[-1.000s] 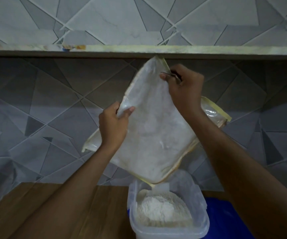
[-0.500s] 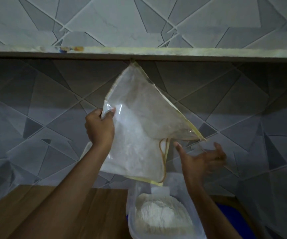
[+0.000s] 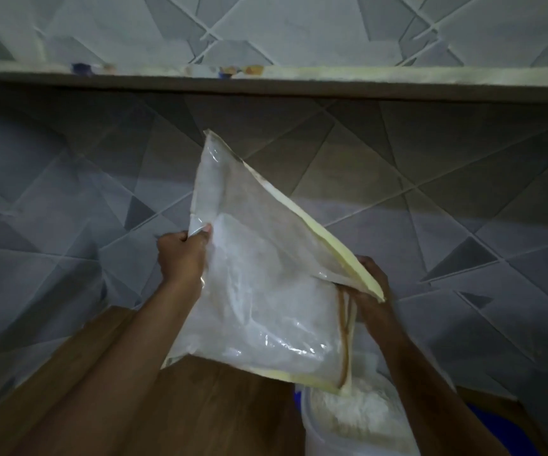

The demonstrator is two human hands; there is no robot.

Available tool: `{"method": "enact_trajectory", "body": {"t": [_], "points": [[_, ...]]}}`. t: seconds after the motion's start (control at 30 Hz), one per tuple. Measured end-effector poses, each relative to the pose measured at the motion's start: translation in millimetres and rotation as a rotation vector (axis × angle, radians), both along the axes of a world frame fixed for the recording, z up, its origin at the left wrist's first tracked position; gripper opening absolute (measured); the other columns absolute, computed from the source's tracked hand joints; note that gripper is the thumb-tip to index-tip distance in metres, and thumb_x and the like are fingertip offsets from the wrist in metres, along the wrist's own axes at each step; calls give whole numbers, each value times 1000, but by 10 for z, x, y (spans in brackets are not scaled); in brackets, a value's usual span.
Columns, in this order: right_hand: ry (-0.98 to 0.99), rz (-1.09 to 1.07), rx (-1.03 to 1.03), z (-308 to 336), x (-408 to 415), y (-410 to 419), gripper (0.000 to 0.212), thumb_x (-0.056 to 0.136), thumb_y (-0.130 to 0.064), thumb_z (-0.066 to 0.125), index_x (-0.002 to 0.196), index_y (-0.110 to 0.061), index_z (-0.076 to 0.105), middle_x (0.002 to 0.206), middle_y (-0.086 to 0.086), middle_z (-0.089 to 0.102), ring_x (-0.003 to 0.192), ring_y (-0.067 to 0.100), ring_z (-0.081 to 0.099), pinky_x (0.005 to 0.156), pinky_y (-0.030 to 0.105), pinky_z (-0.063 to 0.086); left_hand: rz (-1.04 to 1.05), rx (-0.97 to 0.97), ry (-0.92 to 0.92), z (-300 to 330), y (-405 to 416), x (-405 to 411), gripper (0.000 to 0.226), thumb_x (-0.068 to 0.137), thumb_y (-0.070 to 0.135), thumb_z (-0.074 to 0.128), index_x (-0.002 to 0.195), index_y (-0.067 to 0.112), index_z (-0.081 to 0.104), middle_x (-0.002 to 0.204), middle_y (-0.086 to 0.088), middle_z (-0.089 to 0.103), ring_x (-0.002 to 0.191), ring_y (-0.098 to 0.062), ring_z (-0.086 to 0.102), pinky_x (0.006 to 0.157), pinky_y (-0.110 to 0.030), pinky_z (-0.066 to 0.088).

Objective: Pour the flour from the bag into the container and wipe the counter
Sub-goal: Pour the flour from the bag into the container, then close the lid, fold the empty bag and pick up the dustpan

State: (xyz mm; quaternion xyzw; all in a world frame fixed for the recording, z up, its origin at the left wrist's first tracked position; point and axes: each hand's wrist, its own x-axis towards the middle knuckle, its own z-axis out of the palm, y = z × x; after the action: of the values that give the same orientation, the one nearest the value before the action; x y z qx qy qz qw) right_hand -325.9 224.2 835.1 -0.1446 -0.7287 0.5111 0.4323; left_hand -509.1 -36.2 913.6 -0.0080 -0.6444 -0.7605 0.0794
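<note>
I hold a clear plastic flour bag (image 3: 266, 291) with pale yellow edges up in the air, tilted, its lower right corner just over the container. White flour clings inside its lower half. My left hand (image 3: 182, 258) pinches the bag's left edge. My right hand (image 3: 369, 291) grips the bag's right side under the yellow rim, partly hidden behind it. The translucent plastic container (image 3: 348, 422) stands on the wooden counter (image 3: 183, 406) at the bottom right, with a heap of flour in it.
A grey tiled wall with a triangle pattern fills the background. A pale shelf edge (image 3: 299, 75) runs across above the bag. Something blue (image 3: 496, 429) lies on the counter to the right of the container.
My right hand let go of the bag's top, dropped down and now grips its right side. The bag has tipped and sunk lower. The view has shifted left.
</note>
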Motion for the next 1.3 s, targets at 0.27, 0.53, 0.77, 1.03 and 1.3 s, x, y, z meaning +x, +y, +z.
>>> {"method": "enact_trajectory", "body": {"t": [0.27, 0.53, 0.77, 1.03, 1.3], "points": [[-221, 109, -154, -81, -821, -761, 16, 75, -21, 87, 84, -12, 77, 67, -6, 71, 58, 2, 65, 51, 12, 48, 105, -18, -173, -769, -940, -200, 20, 86, 22, 78, 80, 6, 67, 74, -6, 63, 67, -23, 59, 67, -30, 46], [-494, 220, -57, -607, -1739, -1302, 37, 72, -35, 89, 77, -1, 74, 67, 12, 69, 60, 21, 64, 60, 31, 53, 129, 4, -376, -1808, -1750, -347, 33, 94, 26, 68, 119, 5, 64, 110, -12, 69, 97, -31, 67, 86, -40, 57], [-754, 229, 117, -1290, -2487, -1726, 41, 81, -28, 83, 116, -9, 71, 109, 15, 74, 105, 34, 69, 88, 36, 51, 109, 0, -593, -2646, -2193, -473, 27, 93, 17, 69, 112, -1, 65, 107, -16, 71, 93, -33, 69, 86, -48, 58], [-988, 195, 476, -1973, -3274, -2139, 43, 86, -36, 74, 115, -15, 51, 110, 13, 66, 98, 37, 65, 80, 35, 50, 120, -20, -680, -3214, -2429, -636, 14, 91, 2, 67, 103, -5, 68, 82, -9, 74, 64, -16, 73, 59, -32, 61], [-999, 312, 461, -2470, -3595, -2175, 37, 82, -40, 74, 111, -25, 57, 99, -3, 66, 80, 19, 68, 62, 27, 55, 79, -78, -729, -3576, -2449, -679, 14, 94, 13, 68, 98, 0, 70, 81, -1, 75, 61, -10, 74, 47, -22, 55]]}}
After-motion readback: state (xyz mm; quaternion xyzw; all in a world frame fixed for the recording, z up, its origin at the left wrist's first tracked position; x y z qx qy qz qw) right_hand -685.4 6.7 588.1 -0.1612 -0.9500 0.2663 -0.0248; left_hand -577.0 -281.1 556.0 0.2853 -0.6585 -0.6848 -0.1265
